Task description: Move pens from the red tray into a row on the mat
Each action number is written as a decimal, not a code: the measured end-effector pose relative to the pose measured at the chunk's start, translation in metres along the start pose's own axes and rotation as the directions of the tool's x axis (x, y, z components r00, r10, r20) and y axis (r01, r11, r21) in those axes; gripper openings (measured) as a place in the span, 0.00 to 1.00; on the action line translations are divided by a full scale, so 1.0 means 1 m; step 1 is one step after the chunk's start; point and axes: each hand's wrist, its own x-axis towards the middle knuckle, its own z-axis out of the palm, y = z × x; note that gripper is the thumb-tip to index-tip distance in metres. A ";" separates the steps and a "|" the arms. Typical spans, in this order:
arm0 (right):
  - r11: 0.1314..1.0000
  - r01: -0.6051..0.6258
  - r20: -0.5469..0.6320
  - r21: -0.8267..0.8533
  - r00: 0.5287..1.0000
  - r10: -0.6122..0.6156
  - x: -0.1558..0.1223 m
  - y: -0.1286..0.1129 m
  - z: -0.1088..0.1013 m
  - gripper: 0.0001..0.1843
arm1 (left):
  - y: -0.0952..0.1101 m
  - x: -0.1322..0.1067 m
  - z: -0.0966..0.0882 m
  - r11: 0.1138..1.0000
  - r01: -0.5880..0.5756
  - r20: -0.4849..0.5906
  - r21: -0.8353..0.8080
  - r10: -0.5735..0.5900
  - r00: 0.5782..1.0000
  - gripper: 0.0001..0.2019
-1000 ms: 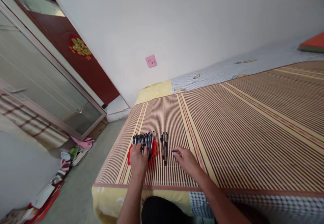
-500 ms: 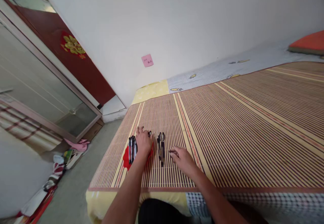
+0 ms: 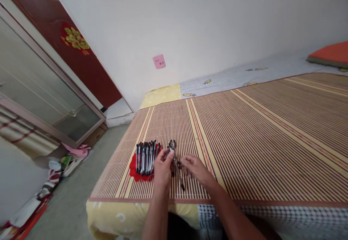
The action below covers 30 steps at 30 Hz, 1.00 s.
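Note:
My left hand (image 3: 162, 167) is closed, thumb and fingers pinching a black pen (image 3: 179, 176) that slants toward the front edge of the bed. Behind that pen and partly hidden by the hand, another dark pen lies on the striped mat. Close by on the right is my right hand (image 3: 195, 167), its fingers curled together near the pen's middle; what they hold, if anything, is too small to make out. Left of my left hand, several clear-barrelled black pens (image 3: 146, 158) lie side by side on a red scalloped cloth or pad (image 3: 133, 167).
The striped mat (image 3: 244, 142) covers the bed and ends at a brown-bordered front edge. An orange cushion (image 3: 330, 53) is at the far right. A pink note (image 3: 159, 62) is on the wall. Left of the bed, assorted items (image 3: 54, 175) lie along the floor.
My left hand has moved right from over the red pad to the separate pens and gripped one, tilting it. The pens on the pad are now uncovered. My right hand has stayed nearly in place.

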 end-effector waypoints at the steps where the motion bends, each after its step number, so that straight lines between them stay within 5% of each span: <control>1: 0.999 -0.025 0.064 0.023 0.998 0.024 -0.001 0.000 0.001 0.17 | -0.009 -0.003 0.004 0.999 0.022 -0.024 -0.043 -0.023 0.999 0.22; 6: 0.995 -0.067 0.139 0.074 0.989 0.056 -0.003 0.002 0.001 0.19 | -0.030 -0.007 0.016 0.994 0.028 -0.070 -0.110 -0.036 0.997 0.22; 16: 0.998 0.058 -0.216 0.007 0.975 -0.055 0.001 -0.010 -0.009 0.16 | -0.035 -0.020 0.021 0.998 0.064 0.123 -0.013 -0.062 0.990 0.20; 22: 0.998 0.022 -0.254 0.066 0.967 -0.005 -0.003 -0.009 -0.015 0.19 | -0.040 -0.026 0.025 0.998 0.041 0.169 -0.057 -0.031 0.985 0.15; 30: 0.998 0.056 -0.302 0.030 0.952 -0.044 -0.007 -0.014 -0.018 0.21 | -0.041 -0.035 0.030 0.997 -0.004 0.205 0.081 -0.013 0.979 0.11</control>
